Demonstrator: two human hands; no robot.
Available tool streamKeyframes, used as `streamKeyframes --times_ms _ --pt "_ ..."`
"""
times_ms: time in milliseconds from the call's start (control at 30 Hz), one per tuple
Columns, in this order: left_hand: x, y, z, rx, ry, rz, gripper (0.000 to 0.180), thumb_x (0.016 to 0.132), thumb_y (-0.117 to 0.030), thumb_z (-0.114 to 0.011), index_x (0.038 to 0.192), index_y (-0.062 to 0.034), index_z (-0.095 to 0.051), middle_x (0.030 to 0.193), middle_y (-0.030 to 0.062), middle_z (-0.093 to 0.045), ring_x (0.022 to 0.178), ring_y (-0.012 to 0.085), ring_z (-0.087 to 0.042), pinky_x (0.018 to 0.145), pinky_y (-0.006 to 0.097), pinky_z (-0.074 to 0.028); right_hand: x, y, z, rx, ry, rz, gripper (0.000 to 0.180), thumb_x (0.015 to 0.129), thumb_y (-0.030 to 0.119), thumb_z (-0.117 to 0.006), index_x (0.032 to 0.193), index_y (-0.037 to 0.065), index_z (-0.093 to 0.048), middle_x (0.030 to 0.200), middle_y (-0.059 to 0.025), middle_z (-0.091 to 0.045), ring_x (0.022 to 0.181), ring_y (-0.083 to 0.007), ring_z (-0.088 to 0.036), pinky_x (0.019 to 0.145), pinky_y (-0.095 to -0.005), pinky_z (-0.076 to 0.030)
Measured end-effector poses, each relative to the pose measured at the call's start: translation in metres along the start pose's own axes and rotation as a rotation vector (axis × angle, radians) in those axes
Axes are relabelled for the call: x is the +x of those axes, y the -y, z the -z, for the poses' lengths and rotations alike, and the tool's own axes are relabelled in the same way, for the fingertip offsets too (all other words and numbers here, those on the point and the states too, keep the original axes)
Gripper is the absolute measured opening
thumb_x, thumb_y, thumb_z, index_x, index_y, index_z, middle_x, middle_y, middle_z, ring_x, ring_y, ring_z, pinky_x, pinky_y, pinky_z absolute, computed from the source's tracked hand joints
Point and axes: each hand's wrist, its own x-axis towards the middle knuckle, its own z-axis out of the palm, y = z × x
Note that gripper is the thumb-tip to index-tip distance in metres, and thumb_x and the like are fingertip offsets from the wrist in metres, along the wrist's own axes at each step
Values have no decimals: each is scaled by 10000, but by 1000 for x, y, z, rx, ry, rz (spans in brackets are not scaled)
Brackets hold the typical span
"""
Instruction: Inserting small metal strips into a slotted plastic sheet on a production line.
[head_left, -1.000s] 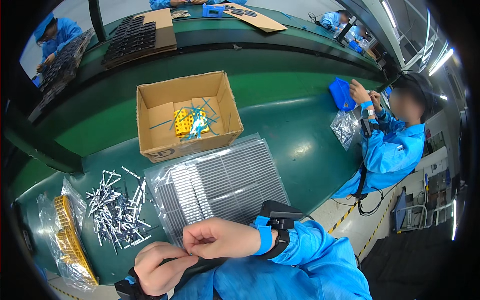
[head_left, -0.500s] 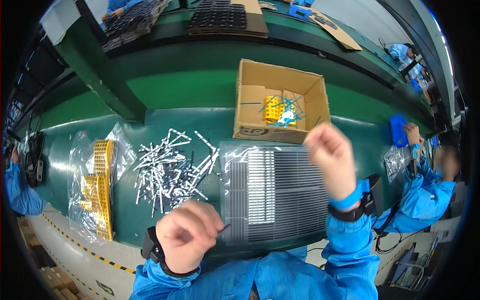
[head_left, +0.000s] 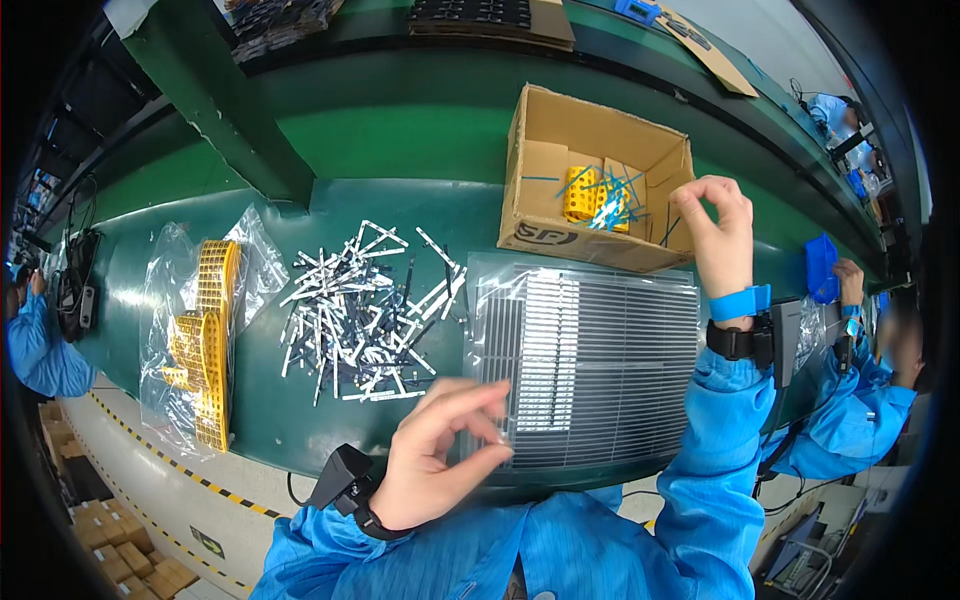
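Observation:
My left hand (head_left: 445, 450) hovers over the near left edge of a flat panel of dark strips (head_left: 630, 360) with a white column. Its thumb and fingertips come close together on a tiny pale bit I cannot name. My right hand (head_left: 722, 235) is raised at the right wall of an open cardboard box (head_left: 600, 246), thumb and forefinger pinched. Whatever sits in that pinch is too small to make out. Inside the box lie yellow perforated pieces (head_left: 580, 195) and thin blue strips (head_left: 622, 190). Left of the panel spreads a loose pile of black-and-white strips (head_left: 350, 320).
Yellow perforated sheets (head_left: 212, 340) lie on clear plastic bags (head_left: 165, 290) at the left. A green post (head_left: 220, 110) stands behind them. At right, a co-worker's hand (head_left: 849, 280) is beside a blue bin (head_left: 822, 268). Another person (head_left: 45, 345) sits far left.
My right hand has moved up and right to the box's right side. My left hand has shifted right to the panel's edge; the short dark strip it held no longer shows. The view has shifted.

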Motion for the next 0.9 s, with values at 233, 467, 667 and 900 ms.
streamKeyframes --times_ms 233,467,667,900 --pt "7 -4 1 241 193 11 763 741 164 -723 1408 -29 -405 1469 197 -314 900 211 -666 754 295 -554 -35 37 23 357 -175 24 123 875 59 -613 983 12 -650 1018 -79 -630 940 -221 -568 900 -330 -420" --pt "6 -7 -5 400 354 176 671 755 117 -743 1341 -54 -466 1499 208 -280 857 163 -685 749 279 -561 -152 94 42 491 742 98 235 680 160 -794 838 85 -636 824 -32 -575 755 -247 -517 701 -352 -353" --pt "4 -6 -12 480 520 288 595 777 101 -720 1303 -40 -482 1510 198 -271 865 219 -683 750 313 -580 -197 87 34 553 753 161 223 676 165 -793 834 109 -646 843 -12 -574 721 -217 -506 688 -359 -347" --pt "-2 1 -14 636 624 267 581 791 58 -704 1310 -63 -474 1531 185 -257 933 283 -665 749 331 -574 -207 89 35 515 713 179 205 674 139 -787 821 121 -644 860 5 -578 731 -206 -514 691 -364 -348"
